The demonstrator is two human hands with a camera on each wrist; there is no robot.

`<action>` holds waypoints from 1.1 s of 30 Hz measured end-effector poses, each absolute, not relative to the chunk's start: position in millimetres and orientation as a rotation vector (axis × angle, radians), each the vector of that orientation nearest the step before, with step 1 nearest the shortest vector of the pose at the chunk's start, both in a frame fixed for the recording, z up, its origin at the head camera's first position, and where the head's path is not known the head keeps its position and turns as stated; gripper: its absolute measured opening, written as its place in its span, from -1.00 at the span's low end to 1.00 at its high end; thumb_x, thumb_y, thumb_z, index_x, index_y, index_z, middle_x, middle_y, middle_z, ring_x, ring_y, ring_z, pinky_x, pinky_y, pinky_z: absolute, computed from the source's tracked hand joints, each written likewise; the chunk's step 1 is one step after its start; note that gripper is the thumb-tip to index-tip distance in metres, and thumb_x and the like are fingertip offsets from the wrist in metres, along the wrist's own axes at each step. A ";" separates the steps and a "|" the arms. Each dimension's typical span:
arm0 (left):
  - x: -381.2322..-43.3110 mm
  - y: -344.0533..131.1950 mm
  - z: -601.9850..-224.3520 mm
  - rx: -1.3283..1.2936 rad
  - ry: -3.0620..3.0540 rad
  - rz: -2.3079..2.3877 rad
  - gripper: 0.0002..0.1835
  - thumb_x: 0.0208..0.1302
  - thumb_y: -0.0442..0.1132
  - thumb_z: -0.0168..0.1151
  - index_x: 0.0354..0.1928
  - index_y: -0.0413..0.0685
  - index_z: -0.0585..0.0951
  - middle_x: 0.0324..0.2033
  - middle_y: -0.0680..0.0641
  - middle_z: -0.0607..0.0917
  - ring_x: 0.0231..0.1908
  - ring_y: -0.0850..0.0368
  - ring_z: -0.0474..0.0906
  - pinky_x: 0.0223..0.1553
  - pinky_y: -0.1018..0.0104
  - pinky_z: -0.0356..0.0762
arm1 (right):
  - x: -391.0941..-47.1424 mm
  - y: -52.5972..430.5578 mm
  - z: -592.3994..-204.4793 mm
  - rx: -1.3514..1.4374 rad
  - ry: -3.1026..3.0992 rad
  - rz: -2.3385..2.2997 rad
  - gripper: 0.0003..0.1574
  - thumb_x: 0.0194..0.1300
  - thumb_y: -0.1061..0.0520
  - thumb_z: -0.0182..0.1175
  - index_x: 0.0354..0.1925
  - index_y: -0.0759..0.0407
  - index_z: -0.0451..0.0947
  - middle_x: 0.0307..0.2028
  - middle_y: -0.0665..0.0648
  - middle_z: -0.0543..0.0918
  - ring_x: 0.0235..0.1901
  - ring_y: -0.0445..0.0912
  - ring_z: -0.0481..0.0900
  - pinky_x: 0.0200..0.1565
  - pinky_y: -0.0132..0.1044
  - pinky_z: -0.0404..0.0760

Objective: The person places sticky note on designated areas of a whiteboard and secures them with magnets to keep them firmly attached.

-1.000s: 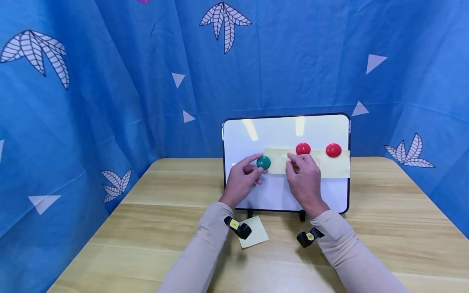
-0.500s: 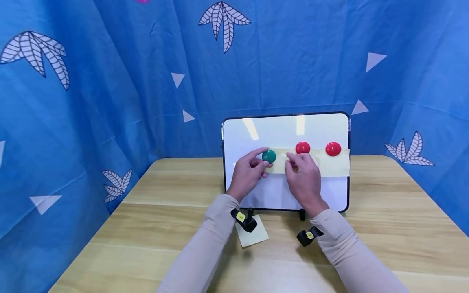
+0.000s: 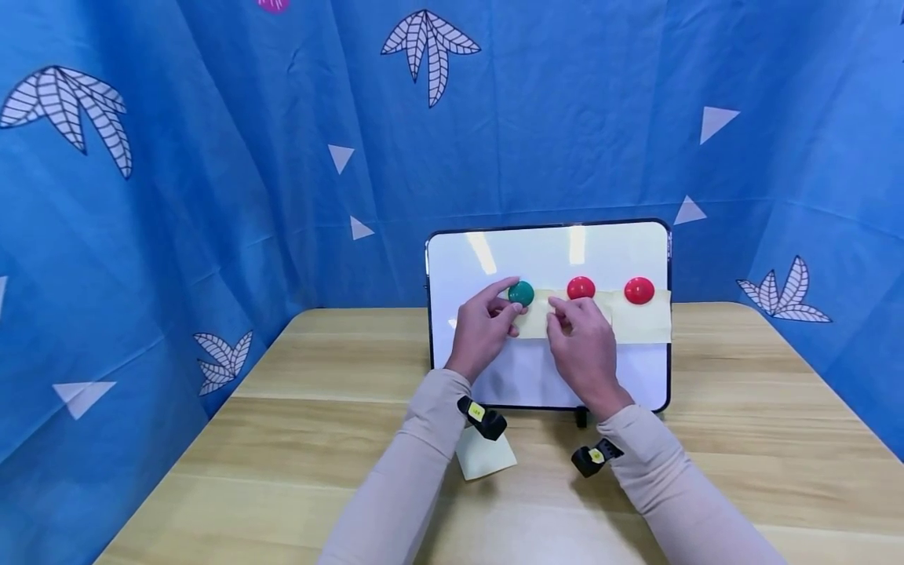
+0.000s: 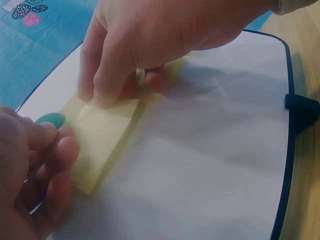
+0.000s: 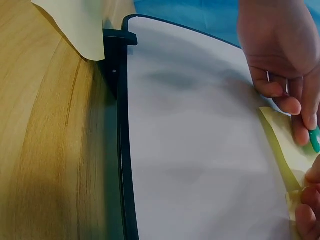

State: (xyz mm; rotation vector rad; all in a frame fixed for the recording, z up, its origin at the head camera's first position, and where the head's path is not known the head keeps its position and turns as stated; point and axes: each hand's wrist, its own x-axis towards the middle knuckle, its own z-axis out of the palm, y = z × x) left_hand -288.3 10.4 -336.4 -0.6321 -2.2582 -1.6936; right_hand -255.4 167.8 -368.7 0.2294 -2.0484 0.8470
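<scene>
My left hand (image 3: 483,326) pinches a round green magnet (image 3: 521,293) between thumb and index finger, at the upper left corner of a pale yellow sticky note (image 4: 102,145). That note lies against a small whiteboard (image 3: 530,255). My right hand (image 3: 586,349) pinches the note near its right side, fingertips partly hiding it. Just above the right hand's knuckles a red magnet (image 3: 581,288) sits on the board, at the top of a note mostly covered by that hand. Another red magnet (image 3: 639,290) holds a sticky note (image 3: 644,326) at the board's right edge.
The whiteboard leans on a black stand (image 3: 582,417) on the wooden table (image 3: 282,471). A loose sticky note (image 3: 489,457) lies on the table in front of it, under the left wrist. A blue patterned curtain (image 3: 579,141) hangs behind and at both sides.
My left hand has moved up and to the right with the green magnet, from beside the left note's edge onto its upper left corner. The right hand stays nearly in place.
</scene>
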 end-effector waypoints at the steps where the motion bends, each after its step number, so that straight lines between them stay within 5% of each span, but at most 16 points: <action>1: -288.8 11.4 -336.0 -0.635 -2.257 -1.689 -0.54 0.41 -0.29 0.25 0.32 0.16 0.56 -0.31 0.06 0.75 -0.51 0.11 0.64 -0.36 0.31 0.65 | -255.3 168.1 -368.9 0.229 -2.046 0.847 -0.59 0.23 0.24 0.40 0.06 0.30 0.67 -0.24 0.21 0.61 -0.28 0.01 0.63 -0.20 -0.12 0.67; 18: -290.0 20.6 -331.2 -0.561 -2.274 -1.333 -0.56 0.36 -0.21 0.33 0.27 0.07 0.60 -0.37 0.09 0.67 -0.44 0.29 0.60 -0.41 0.42 0.60 | -255.2 168.3 -367.5 0.243 -2.029 0.840 -0.59 0.22 0.26 0.40 0.05 0.32 0.67 -0.24 0.23 0.61 -0.28 0.03 0.64 -0.22 -0.10 0.67; 33: -289.4 21.5 -326.0 -0.547 -2.296 -1.253 -0.55 0.35 -0.22 0.34 0.27 0.05 0.60 -0.38 0.08 0.67 -0.37 0.26 0.59 -0.32 0.39 0.58 | -257.4 167.7 -369.6 0.266 -2.007 0.856 -0.63 0.25 0.30 0.36 0.04 0.34 0.67 -0.27 0.23 0.59 -0.32 0.02 0.61 -0.27 -0.12 0.65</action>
